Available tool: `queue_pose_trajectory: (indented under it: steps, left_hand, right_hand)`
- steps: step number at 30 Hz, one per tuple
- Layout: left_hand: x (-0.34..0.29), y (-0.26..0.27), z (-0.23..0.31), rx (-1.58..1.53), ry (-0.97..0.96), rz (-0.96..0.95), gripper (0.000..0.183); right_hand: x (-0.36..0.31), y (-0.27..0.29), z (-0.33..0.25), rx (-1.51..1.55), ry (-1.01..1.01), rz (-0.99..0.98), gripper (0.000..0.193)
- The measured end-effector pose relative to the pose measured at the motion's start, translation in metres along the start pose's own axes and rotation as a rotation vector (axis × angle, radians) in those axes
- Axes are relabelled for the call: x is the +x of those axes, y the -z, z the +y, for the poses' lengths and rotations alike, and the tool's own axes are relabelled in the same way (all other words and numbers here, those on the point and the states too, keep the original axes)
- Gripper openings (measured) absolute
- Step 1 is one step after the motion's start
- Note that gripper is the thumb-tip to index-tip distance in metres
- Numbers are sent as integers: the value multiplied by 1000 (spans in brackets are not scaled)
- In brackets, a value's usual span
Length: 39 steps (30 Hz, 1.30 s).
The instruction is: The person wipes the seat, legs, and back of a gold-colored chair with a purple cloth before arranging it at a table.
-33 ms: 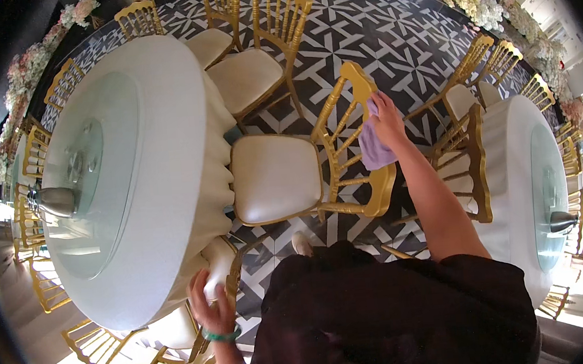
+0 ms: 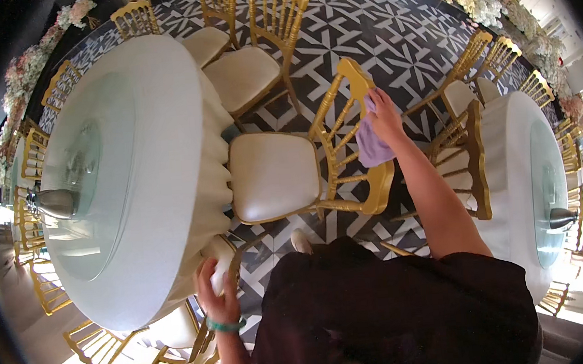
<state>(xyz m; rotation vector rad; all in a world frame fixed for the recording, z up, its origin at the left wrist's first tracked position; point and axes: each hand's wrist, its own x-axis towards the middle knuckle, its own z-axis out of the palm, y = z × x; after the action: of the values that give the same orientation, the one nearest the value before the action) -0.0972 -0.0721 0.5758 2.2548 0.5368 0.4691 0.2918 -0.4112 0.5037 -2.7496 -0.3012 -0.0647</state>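
Note:
A gold chair [image 2: 363, 204] with a cream padded seat [image 2: 275, 176] stands in front of me, its spindled back to the right. Against the top rail of that back, my right hand [image 2: 385, 116] presses a crumpled lilac cloth [image 2: 372, 141]. The cloth hangs below the fingers over part of the rail and spindles. At lower left, my left hand [image 2: 218, 298] is empty, with its fingers apart and loosely curled. A green band [image 2: 225, 325] circles that wrist. Behind the fingers is another pale chair seat [image 2: 223, 252], tucked by the tablecloth; I cannot tell whether they touch it.
To the left is a large round table [image 2: 166, 157] with a white cloth, a glass turntable [image 2: 117, 189] and a metal vessel [image 2: 57, 202]. Another round table [image 2: 509, 165] stands right, with a gold chair [image 2: 476, 167] close to my right arm. Flowers [image 2: 469, 0] line the far edge.
My left hand has shifted slightly right and up. My right hand and the cloth have slid a little up and left along the rail.

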Motion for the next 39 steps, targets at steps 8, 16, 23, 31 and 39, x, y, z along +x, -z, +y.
queue_pose_trajectory:
  steps: [8,16,23,31,39]
  left_hand:
    - [47,-192,107,-195,-371,-461,51]
    - [33,-327,164,-15,-102,-590,83]
    - [29,-344,183,170,146,-552,88]
    - [35,-344,191,327,204,-524,72]
    - [30,-345,185,226,286,-503,60]
  right_hand:
    - [-3,8,4,43,33,-25,56]
    - [-16,21,37,298,364,-12,54]
    - [-5,49,86,511,562,-200,44]
    - [100,62,116,827,116,-141,41]
    - [120,11,60,244,783,-83,44]
